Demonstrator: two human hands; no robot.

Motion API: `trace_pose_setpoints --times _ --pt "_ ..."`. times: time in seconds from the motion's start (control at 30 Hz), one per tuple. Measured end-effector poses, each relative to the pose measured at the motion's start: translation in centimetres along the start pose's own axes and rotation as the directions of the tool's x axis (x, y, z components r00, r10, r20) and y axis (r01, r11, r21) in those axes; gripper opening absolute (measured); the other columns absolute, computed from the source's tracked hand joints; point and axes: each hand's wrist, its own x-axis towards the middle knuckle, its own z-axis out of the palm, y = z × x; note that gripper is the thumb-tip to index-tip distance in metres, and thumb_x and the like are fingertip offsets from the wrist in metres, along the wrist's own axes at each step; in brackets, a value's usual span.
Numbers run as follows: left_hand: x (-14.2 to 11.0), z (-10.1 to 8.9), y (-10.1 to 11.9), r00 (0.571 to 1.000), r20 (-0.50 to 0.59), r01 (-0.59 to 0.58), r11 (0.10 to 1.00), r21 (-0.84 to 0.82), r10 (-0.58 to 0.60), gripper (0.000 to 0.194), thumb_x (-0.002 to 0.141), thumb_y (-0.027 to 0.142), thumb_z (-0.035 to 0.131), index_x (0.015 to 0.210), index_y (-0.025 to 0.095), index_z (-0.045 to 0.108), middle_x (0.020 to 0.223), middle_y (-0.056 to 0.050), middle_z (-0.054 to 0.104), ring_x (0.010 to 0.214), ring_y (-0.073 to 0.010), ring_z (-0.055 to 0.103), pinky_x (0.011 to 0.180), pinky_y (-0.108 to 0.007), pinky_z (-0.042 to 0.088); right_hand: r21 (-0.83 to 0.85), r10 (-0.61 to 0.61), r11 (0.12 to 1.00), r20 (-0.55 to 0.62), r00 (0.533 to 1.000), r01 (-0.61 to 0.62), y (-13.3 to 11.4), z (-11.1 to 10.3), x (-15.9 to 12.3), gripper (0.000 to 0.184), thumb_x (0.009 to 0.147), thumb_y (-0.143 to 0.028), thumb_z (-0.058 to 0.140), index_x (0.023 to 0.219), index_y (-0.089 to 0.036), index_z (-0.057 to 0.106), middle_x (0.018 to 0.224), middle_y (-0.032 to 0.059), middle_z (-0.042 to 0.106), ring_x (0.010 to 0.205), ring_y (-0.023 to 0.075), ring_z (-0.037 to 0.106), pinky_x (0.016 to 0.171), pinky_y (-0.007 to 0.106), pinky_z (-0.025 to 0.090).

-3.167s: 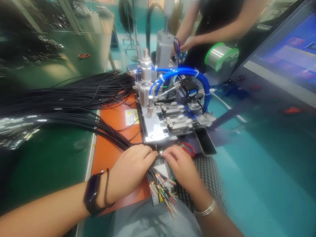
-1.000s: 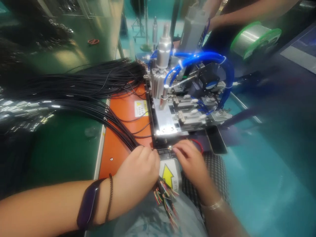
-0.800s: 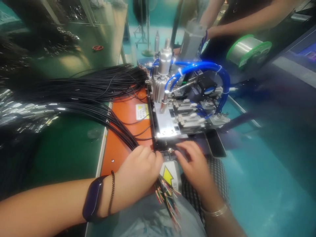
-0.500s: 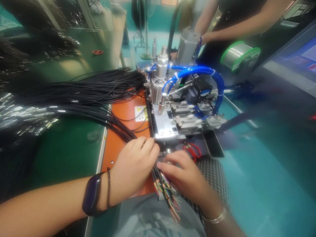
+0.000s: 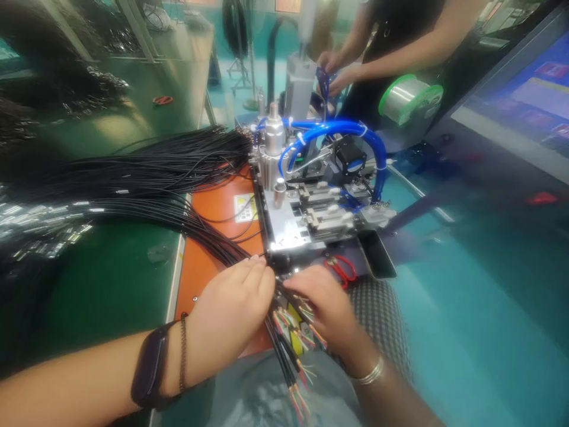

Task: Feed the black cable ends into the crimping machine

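My left hand (image 5: 231, 308) is closed round a thick bundle of black cables (image 5: 195, 228) that fans out to the left over the bench. The cables' stripped ends (image 5: 291, 344), with coloured inner wires, stick out below my fingers. My right hand (image 5: 326, 305) lies just to the right, its fingers curled and pinching among those cable ends. Both hands sit at the near edge of a metal fixture (image 5: 311, 216) with clamps and blue air hoses (image 5: 333, 130).
The fixture stands beside an orange plate (image 5: 213, 249) on a green mat (image 5: 102, 279). Another person's hands (image 5: 338, 71) work behind the machine, near a spool of solder wire (image 5: 406, 98). A screen (image 5: 524, 95) rises at right. A black tray (image 5: 377, 255) lies by the fixture.
My right hand has drawn back from the fixture's front edge down to the cable ends. My left hand keeps its grip on the bundle. The view has shifted slightly.
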Motion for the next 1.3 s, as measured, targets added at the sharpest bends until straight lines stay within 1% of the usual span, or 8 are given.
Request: trace_pose_setpoints --times 0.2,0.33,0.43,0.53,0.63,0.87,1.07,1.3 --pt "0.7 0.5 -0.1 0.988 0.147 -0.038 0.993 -0.115 0.055 0.014 0.087 0.010 0.042 0.089 0.014 0.056 0.098 -0.009 0.060 0.091 -0.0238 0.055 0.079 -0.040 0.049 0.002 0.192 0.981 -0.124 0.974 -0.193 0.4 0.0 0.3 0.015 0.088 -0.016 0.056 0.097 -0.022 0.065 0.090 0.0034 0.068 0.087 0.0177 0.060 0.080 0.034 0.048" --pt "1.0 1.2 -0.3 0.980 0.175 -0.071 0.983 -0.167 0.100 0.015 0.089 0.014 0.040 0.091 0.016 0.055 0.082 -0.004 0.056 0.076 -0.0203 0.050 0.068 -0.037 0.044 0.116 0.259 0.961 -0.042 0.965 -0.252 0.3 0.1 0.7 0.017 0.088 -0.015 0.056 0.096 -0.025 0.068 0.093 0.0024 0.070 0.089 0.0176 0.062 0.082 0.034 0.050" --pt "1.1 1.7 -0.7 0.984 0.121 -0.110 0.981 -0.163 0.130 0.014 0.090 0.020 0.043 0.086 0.017 0.056 0.075 -0.003 0.055 0.070 -0.0192 0.047 0.062 -0.035 0.041 0.166 0.328 0.934 -0.041 0.944 -0.317 0.2 0.3 0.6 0.016 0.086 -0.014 0.059 0.093 -0.025 0.068 0.093 0.0011 0.070 0.089 0.0165 0.063 0.082 0.031 0.050" --pt "1.1 2.1 -0.9 0.990 -0.046 -0.136 0.979 -0.151 0.131 0.017 0.091 0.020 0.045 0.100 0.015 0.059 0.092 -0.007 0.062 0.086 -0.0206 0.053 0.074 -0.036 0.046 0.192 0.411 0.903 -0.125 0.903 -0.385 0.2 0.6 0.3 0.008 0.084 -0.018 0.061 0.089 -0.024 0.065 0.088 0.0013 0.069 0.084 0.0167 0.064 0.078 0.030 0.051" --pt "1.1 2.2 -0.9 0.975 -0.153 -0.183 0.973 -0.143 0.161 0.029 0.090 0.014 0.044 0.117 0.009 0.053 0.114 -0.013 0.061 0.104 -0.0223 0.054 0.087 -0.037 0.048 0.203 0.316 0.935 -0.110 0.942 -0.289 0.1 0.5 0.1 0.005 0.085 -0.020 0.060 0.084 -0.023 0.063 0.085 0.0022 0.068 0.083 0.0173 0.063 0.077 0.031 0.051" --pt "1.3 1.6 -0.5 0.986 -0.025 -0.169 0.972 -0.163 0.167 0.025 0.091 0.012 0.038 0.104 0.010 0.060 0.085 -0.008 0.065 0.078 -0.0199 0.061 0.066 -0.034 0.053 0.088 0.356 0.933 -0.095 0.930 -0.348 -0.1 -0.8 0.0 0.012 0.080 -0.017 0.067 0.089 -0.024 0.063 0.086 0.0001 0.067 0.083 0.0167 0.062 0.076 0.030 0.049" --pt "1.2 1.7 -0.6 0.995 -0.052 -0.090 0.982 -0.167 0.082 0.023 0.090 0.011 0.037 0.085 0.013 0.060 0.078 -0.007 0.062 0.074 -0.0183 0.057 0.064 -0.031 0.048 0.058 0.369 0.929 -0.174 0.913 -0.364 -0.2 -1.3 -0.4 0.013 0.082 -0.017 0.063 0.093 -0.024 0.064 0.093 0.0019 0.066 0.086 0.0177 0.060 0.077 0.031 0.050" --pt "1.3 1.8 -0.6 1.000 0.006 -0.011 0.983 -0.186 0.013 0.022 0.091 0.019 0.040 0.073 0.016 0.052 0.069 -0.003 0.054 0.064 -0.0170 0.049 0.058 -0.030 0.041 -0.058 0.256 0.960 -0.230 0.939 -0.276 -0.9 -0.9 -0.6 0.011 0.084 -0.018 0.060 0.092 -0.024 0.063 0.092 0.0032 0.066 0.089 0.0194 0.060 0.083 0.035 0.047"
